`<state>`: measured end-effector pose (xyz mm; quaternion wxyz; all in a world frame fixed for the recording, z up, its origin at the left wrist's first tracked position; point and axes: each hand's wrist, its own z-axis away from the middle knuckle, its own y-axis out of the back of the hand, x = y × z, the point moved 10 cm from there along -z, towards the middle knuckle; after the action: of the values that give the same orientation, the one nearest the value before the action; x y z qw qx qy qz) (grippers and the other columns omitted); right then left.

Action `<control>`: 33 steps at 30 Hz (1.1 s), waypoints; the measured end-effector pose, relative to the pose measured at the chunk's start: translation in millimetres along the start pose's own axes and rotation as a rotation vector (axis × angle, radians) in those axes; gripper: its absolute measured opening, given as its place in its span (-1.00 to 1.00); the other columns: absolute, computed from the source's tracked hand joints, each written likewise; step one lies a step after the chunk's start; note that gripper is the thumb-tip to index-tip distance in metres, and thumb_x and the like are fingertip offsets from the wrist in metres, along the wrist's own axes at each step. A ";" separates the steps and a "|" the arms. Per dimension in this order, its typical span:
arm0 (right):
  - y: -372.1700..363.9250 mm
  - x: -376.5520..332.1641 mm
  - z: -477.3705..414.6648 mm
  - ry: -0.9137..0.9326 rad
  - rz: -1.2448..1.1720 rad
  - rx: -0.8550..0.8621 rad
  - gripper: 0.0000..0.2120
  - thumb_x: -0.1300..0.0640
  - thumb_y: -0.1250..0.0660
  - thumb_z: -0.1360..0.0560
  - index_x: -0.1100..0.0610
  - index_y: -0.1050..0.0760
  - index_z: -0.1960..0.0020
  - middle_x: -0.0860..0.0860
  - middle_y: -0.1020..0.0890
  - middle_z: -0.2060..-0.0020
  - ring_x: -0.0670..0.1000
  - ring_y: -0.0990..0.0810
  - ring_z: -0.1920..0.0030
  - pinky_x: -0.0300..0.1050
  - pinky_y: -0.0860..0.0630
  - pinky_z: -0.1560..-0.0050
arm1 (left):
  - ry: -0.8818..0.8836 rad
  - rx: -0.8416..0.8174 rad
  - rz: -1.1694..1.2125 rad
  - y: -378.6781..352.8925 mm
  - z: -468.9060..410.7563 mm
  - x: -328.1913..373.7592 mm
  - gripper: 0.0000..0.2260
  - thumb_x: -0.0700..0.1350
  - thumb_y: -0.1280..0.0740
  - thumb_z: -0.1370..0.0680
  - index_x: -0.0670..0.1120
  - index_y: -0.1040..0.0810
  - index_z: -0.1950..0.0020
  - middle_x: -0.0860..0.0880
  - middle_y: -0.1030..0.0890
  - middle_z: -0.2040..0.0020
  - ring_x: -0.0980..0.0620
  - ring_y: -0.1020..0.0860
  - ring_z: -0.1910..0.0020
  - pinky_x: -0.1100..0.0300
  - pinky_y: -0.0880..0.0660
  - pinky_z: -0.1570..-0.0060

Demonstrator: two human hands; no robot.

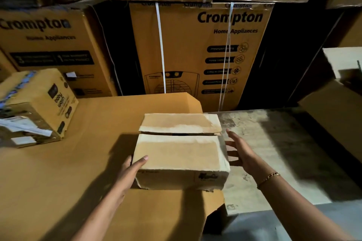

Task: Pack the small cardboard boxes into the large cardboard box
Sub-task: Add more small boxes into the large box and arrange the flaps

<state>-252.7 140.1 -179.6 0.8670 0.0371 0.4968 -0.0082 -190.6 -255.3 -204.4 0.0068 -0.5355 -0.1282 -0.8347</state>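
small box (181, 155) | left hand (131, 169) grips its left corner | right hand (242, 152) spread, just beside it

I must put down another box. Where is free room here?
Bare brown cardboard lies between the printed box and the plain box; the grey top beyond the right hand is bare too. Behind, Crompton cartons crowd.

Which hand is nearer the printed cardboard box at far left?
Left. Left hand holds the plain brown cardboard box right of the printed cardboard box; right hand lies farther right.
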 end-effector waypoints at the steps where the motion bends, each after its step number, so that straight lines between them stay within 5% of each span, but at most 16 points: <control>1: -6.9 -5.5 1.8 0.016 0.021 -0.032 -0.29 -0.46 -0.18 -0.49 -0.10 -0.30 -0.51 0.05 -0.48 -0.40 0.19 -0.56 -0.25 0.29 -0.52 -0.25 | -0.001 0.023 0.015 1.1 2.9 8.4 0.03 0.55 -0.40 -0.19 0.09 -0.29 -0.55 0.02 -0.45 -0.46 -0.08 -0.44 -0.40 -0.18 -0.35 -0.38; 4: -21.3 -18.1 5.3 0.085 0.090 -0.049 -0.26 -0.48 -0.12 -0.48 -0.10 -0.26 -0.52 0.08 -0.42 -0.45 0.21 -0.48 -0.34 0.29 -0.47 -0.28 | -0.023 0.044 0.087 -0.6 6.6 44.8 -0.41 0.30 -0.29 -0.53 0.00 -0.44 -0.45 -0.06 -0.56 -0.35 -0.03 -0.55 -0.26 0.05 -0.47 -0.16; 6: -27.7 -20.1 4.8 0.099 0.094 -0.039 -0.25 -0.46 -0.12 -0.50 -0.07 -0.24 -0.55 0.11 -0.39 -0.48 0.20 -0.47 -0.33 0.16 -0.52 -0.14 | -0.048 -0.013 0.094 -8.3 2.7 67.4 -0.44 0.42 -0.26 -0.45 0.06 -0.62 -0.23 -0.04 -0.69 -0.13 0.02 -0.66 -0.05 0.13 -0.50 0.03; 8: -30.5 -18.3 1.0 0.097 0.112 -0.014 -0.24 -0.43 -0.14 -0.52 -0.01 -0.23 -0.56 0.15 -0.37 -0.48 0.22 -0.46 -0.34 0.09 -0.50 -0.05 | -0.040 -0.072 0.069 -21.3 -1.9 81.2 -0.36 0.57 -0.28 -0.28 0.11 -0.66 -0.05 0.01 -0.72 -0.04 0.04 -0.67 0.02 0.16 -0.48 -0.01; 11: -32.1 -7.2 -8.1 0.062 0.149 0.021 -0.25 -0.42 -0.15 -0.53 0.02 -0.25 -0.55 0.19 -0.37 -0.47 0.26 -0.44 -0.36 0.14 -0.50 -0.14 | -0.041 0.011 0.042 -24.7 -13.1 89.0 -0.67 0.24 -0.25 -0.59 0.07 -0.53 -0.22 0.02 -0.54 -0.21 0.06 -0.51 -0.19 0.20 -0.35 -0.16; 13: -28.4 -0.8 -15.5 0.060 0.111 0.044 -0.26 -0.44 -0.15 -0.51 0.03 -0.32 -0.51 0.19 -0.44 -0.42 0.24 -0.49 -0.31 0.16 -0.54 -0.20 | -0.014 0.037 -0.039 -28.5 -23.0 87.3 -0.49 0.15 -0.26 -0.62 -0.10 -0.39 -0.48 -0.13 -0.43 -0.45 -0.09 -0.38 -0.43 0.07 -0.28 -0.35; 15: -23.2 -0.6 -22.2 0.078 0.114 0.048 -0.29 -0.41 -0.15 -0.52 0.06 -0.40 -0.46 0.17 -0.49 -0.39 0.20 -0.51 -0.29 0.16 -0.52 -0.27 | -0.017 0.039 -0.053 -31.7 -32.7 86.1 -0.41 0.14 -0.29 -0.61 -0.19 -0.34 -0.52 -0.18 -0.38 -0.50 -0.16 -0.34 -0.47 0.05 -0.26 -0.38; 22: 37.8 -42.1 -7.7 0.221 0.112 0.265 -0.56 -0.14 -0.16 -0.64 0.05 -0.49 -0.41 0.09 -0.58 -0.31 0.10 -0.54 -0.22 -0.04 -0.47 -0.12 | -0.110 -0.023 0.012 -78.1 -48.2 121.0 -0.28 0.20 -0.27 -0.60 -0.11 -0.10 -0.62 -0.13 -0.17 -0.61 -0.16 -0.19 -0.56 -0.07 -0.15 -0.47; 27: 103.4 -78.3 32.1 0.343 0.116 0.443 -0.63 -0.10 -0.15 -0.67 0.03 -0.51 -0.37 -0.08 -0.60 -0.17 -0.08 -0.57 -0.07 -0.27 -0.43 0.13 | -0.184 -0.118 0.064 -139.4 -49.6 163.8 -0.28 0.22 -0.30 -0.57 -0.12 -0.20 -0.59 -0.13 -0.28 -0.56 -0.16 -0.28 -0.51 -0.05 -0.21 -0.43; 31: 175.6 -76.7 67.8 0.358 0.082 0.612 -0.55 -0.24 -0.17 -0.61 -0.09 -0.49 -0.42 -0.12 -0.61 -0.26 -0.04 -0.57 -0.23 0.02 -0.53 -0.25 | -0.245 -0.230 0.066 -211.8 -40.6 191.2 -0.45 0.21 -0.34 -0.55 -0.06 -0.44 -0.45 -0.06 -0.50 -0.37 -0.12 -0.44 -0.36 0.08 -0.32 -0.19; 33: 215.4 -77.5 90.5 0.390 0.048 0.663 -0.56 -0.27 -0.18 -0.59 -0.14 -0.51 -0.38 -0.17 -0.64 -0.23 -0.08 -0.59 -0.22 0.06 -0.53 -0.28 | -0.286 -0.265 0.076 -251.7 -28.3 206.3 -0.43 0.34 -0.36 -0.46 0.01 -0.50 -0.34 0.04 -0.51 -0.31 -0.05 -0.48 -0.29 0.08 -0.36 -0.20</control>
<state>-203.0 346.6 -55.1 0.6970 0.3280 0.6219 -0.1410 -341.3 7.8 -82.8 -0.0504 -0.6493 0.0033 -0.7589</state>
